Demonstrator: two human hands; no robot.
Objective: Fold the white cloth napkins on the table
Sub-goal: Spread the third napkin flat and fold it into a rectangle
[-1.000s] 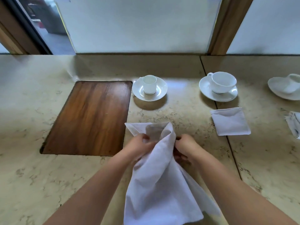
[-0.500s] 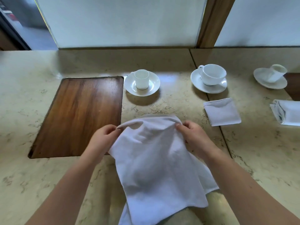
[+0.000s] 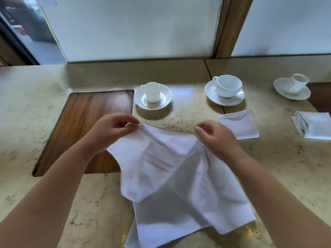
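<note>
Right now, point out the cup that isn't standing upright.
The far-right cup: it leans tilted on its saucer, while the small middle cup and the wide cup stand upright.

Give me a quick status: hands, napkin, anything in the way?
Left hand pinching napkin corner. Right hand on opposite edge, grip unclear. Napkin spread, rumpled, unfolded. Cup and saucer just beyond, apart.

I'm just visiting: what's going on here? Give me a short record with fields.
activity: spreading out a white napkin to fold
left hand: pinching the napkin's far left corner
right hand: on the napkin's right edge; grip unclear
already folded: one napkin flat, another further right
crockery: three cups on saucers along the far side
surface: marble table with wooden inset
</note>
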